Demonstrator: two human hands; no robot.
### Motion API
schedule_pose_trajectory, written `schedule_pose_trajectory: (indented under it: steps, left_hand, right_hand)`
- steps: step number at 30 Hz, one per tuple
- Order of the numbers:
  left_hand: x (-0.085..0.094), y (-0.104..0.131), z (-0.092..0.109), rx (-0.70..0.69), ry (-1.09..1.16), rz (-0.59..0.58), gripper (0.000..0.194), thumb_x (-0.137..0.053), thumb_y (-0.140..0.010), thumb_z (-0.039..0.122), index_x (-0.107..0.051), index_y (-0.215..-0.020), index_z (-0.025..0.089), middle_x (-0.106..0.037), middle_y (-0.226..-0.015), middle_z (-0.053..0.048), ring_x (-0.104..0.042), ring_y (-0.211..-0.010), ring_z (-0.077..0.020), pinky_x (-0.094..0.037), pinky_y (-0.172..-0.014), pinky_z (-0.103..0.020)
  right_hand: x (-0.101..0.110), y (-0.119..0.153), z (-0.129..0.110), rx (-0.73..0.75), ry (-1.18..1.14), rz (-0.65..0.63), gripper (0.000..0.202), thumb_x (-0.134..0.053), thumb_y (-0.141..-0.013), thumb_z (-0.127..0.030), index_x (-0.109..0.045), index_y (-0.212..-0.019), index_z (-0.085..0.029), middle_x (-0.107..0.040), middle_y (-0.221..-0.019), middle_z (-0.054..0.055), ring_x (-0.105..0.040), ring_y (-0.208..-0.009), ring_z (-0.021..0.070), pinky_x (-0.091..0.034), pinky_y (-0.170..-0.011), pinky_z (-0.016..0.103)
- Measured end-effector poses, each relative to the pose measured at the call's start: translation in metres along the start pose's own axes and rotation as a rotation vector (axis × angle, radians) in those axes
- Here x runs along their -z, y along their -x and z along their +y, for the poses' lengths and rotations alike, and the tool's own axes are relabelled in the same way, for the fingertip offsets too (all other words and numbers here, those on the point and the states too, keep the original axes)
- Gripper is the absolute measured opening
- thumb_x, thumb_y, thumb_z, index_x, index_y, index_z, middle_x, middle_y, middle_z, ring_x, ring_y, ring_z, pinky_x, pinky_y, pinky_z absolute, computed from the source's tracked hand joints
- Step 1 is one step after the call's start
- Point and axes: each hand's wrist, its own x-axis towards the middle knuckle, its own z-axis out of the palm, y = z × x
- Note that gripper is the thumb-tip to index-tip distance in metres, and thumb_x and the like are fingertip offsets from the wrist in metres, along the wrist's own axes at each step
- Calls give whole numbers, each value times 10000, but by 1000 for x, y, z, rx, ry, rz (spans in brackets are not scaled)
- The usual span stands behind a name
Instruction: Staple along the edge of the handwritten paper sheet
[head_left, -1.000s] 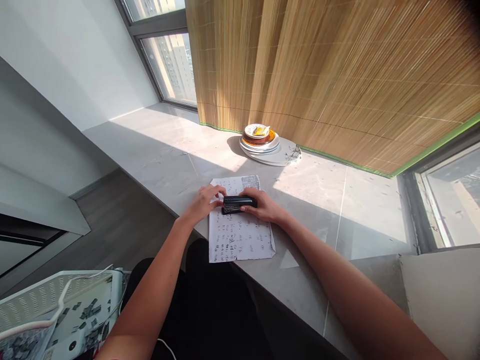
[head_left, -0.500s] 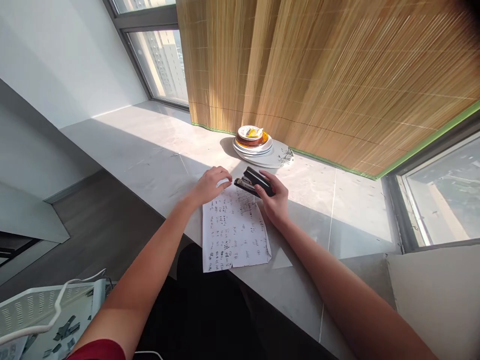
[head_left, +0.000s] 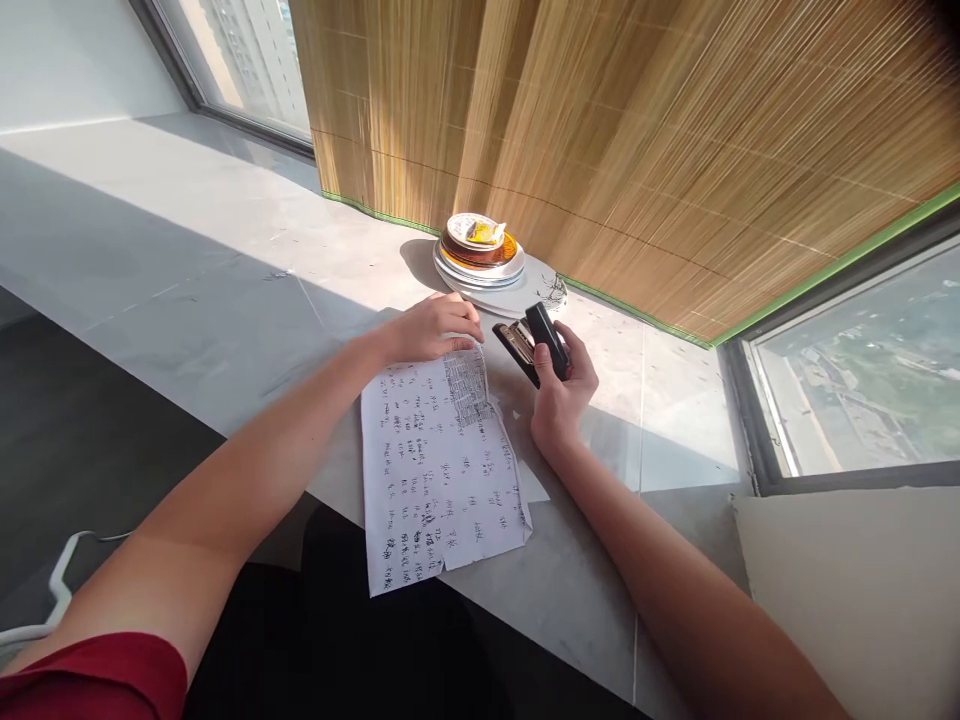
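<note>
My right hand (head_left: 564, 392) is closed round the stapler (head_left: 534, 345), its jaws spread, just beside the paper (head_left: 444, 470). Left hand (head_left: 442, 328) half-curled, fingers at the paper's top edge. Paper overhangs bench (head_left: 592, 590); plates (head_left: 480, 262) beyond, a yellow packet (head_left: 484, 233) on top.

**Opened stapler and handwritten sheet**

The black stapler (head_left: 549, 338), its arm raised from the base and metal parts exposed, sits tilted in the right hand (head_left: 564, 388). The white sheet (head_left: 420, 450), creased, lies beside it on the counter (head_left: 592, 590), near-left corner overhanging the edge.
</note>
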Motion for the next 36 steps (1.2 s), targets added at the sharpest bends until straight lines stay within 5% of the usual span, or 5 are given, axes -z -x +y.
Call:
schedule_pose_trajectory:
  steps: [8, 14, 22, 28, 36]
  left_hand:
    - [-16, -4, 13, -80, 101, -202, 195, -654, -1015, 422, -790, -1060, 289, -750, -1150, -54, -629, -1088, -279, -373, -1012, -436]
    - [-22, -1, 7, -66, 82, -231, 203, -645, -983, 418, -783, -1046, 284, -737, -1178, -64, -595, -1104, -292, -333, -1006, -423]
    - [-29, -5, 16, -36, 69, -236, 184, -618, -993, 274, -753, -1118, 265, -732, -1083, -70, -594, -1076, -297, -284, -1022, -440]
    - [-32, -5, 14, -35, 28, -199, 197, -614, -1023, 319, -753, -915, 230, -717, -1091, -92, -582, -1078, -310, -285, -1009, -442]
    - [-31, -7, 21, -44, 1, -194, 225, -591, -1043, 308, -756, -922, 216, -713, -1094, -102, -581, -1078, -306, -294, -1025, -436]
  right_hand:
    - [24, -8, 6, -10, 38, 15, 471, -640, -981, -461, -667, -1400, -247, -684, -1377, 107, -652, -1294, 319, -508, -1142, 583]
    - [67, -25, -15, -19, 159, -317, 411, -787, -887, -441, -764, -1261, -273, -782, -1186, 74, -754, -1064, 293, -626, -944, 494]
    - [127, -18, -10, -57, 286, -643, 378, -809, -891, -433, -791, -1236, -279, -796, -1196, 68, -715, -1112, 314, -562, -974, 523]
    - [119, -18, -19, 84, 327, -835, 322, -744, -954, -424, -788, -1261, -338, -794, -1100, 43, -642, -970, 272, -526, -860, 465]
    - [116, -13, -22, 93, 277, -843, 292, -675, -996, -359, -761, -1275, -351, -769, -1145, 34, -670, -1053, 267, -528, -932, 470]
